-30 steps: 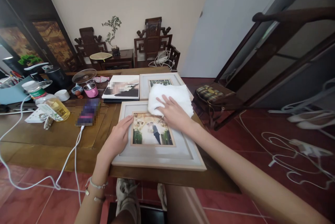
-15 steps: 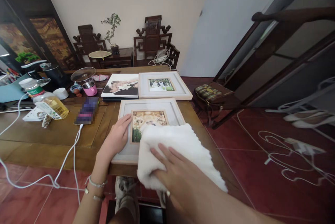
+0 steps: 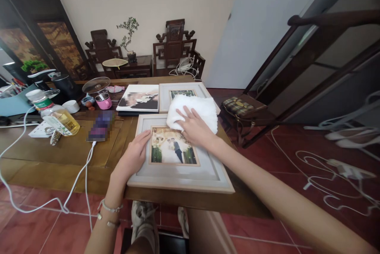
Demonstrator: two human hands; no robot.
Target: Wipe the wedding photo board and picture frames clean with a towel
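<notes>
A light wooden picture frame [image 3: 178, 180] lies flat near the front edge of the table, holding a small photo [image 3: 164, 149] of a couple inside a pale mat. My left hand [image 3: 134, 154] rests flat on the frame's left side, fingers stretched out. My right hand [image 3: 195, 128] presses a bunched white cloth [image 3: 204, 105] onto the frame's upper right part, thumb and fingers spread over it. The cloth hides that corner and overlaps a second picture frame [image 3: 164, 95] behind. Beside that one is a photo book [image 3: 139, 95].
On the table's left are an oil bottle [image 3: 69, 121], a phone [image 3: 101, 127] on a white cable, a pink cup [image 3: 103, 101] and a white power strip [image 3: 38, 130]. A plaid bag [image 3: 237, 105] sits beyond the right edge. Cables lie on the red floor.
My right hand has moved the cloth away from me, from the frame's lower right to its upper right, uncovering the photo. My left hand stays in place.
</notes>
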